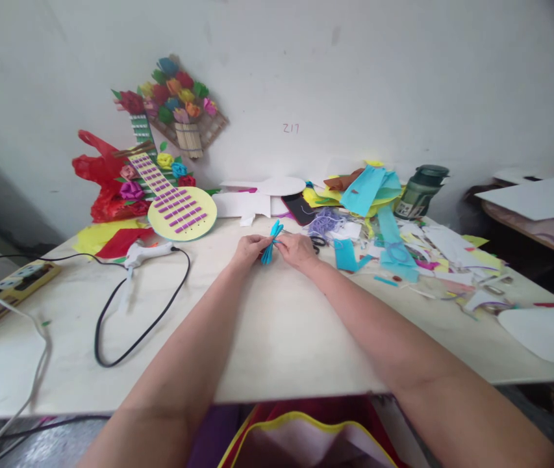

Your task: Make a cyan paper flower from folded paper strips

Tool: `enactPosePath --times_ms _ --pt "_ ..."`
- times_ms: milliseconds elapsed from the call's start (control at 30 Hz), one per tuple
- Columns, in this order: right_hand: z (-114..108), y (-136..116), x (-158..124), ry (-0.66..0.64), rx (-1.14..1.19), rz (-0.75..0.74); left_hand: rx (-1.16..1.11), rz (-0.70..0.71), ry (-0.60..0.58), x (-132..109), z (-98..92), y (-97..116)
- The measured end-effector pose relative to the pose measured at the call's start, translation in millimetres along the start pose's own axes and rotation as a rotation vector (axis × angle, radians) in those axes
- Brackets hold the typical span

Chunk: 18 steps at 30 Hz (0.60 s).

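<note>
A small blue paper bow (pixel 275 229), pinched at its middle, is held upright just above the white table between my two hands. My left hand (pixel 250 251) grips it from the left with closed fingers. From the right, my right hand (pixel 297 249) closes its fingertips on the same folded paper. Some fingertips are hidden behind the bow. Just beyond my right hand lie black-handled scissors (pixel 317 244), partly covered by it. A cut piece of blue paper (pixel 345 255) rests to their right.
A white glue gun (pixel 152 252) with a looping black cable lies left, near a yellow power strip (pixel 11 292). Behind it stands a yellow guitar-shaped craft (pixel 182 213). Paper scraps (pixel 445 250), purple yarn (pixel 325 222) and a green bottle (pixel 421 192) crowd the right side.
</note>
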State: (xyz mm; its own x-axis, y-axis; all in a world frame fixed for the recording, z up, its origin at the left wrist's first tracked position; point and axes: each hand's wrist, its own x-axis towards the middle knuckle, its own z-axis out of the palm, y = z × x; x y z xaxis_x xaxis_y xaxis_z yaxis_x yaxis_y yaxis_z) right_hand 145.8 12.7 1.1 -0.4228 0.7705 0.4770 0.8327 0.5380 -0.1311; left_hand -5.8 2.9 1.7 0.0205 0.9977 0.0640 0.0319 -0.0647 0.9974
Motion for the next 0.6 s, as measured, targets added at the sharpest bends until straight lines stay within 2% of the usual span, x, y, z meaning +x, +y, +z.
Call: enactPosePath --times_ms 300,500,600 --pt "5.1 3.1 -0.5 0.015 0.064 -0.015 -0.044 -0.037 0.001 1.6 -2.9 -1.7" --pt "-2.9 0.7 -1.5 0.241 0.074 -0.116 -0.155 -0.034 0.050 1.8 -2.8 -1.9" --pt "-8.3 -2.7 -2.6 0.303 0.034 -0.145 -0.179 -0.032 0.083 2.5 -2.6 -3.2"
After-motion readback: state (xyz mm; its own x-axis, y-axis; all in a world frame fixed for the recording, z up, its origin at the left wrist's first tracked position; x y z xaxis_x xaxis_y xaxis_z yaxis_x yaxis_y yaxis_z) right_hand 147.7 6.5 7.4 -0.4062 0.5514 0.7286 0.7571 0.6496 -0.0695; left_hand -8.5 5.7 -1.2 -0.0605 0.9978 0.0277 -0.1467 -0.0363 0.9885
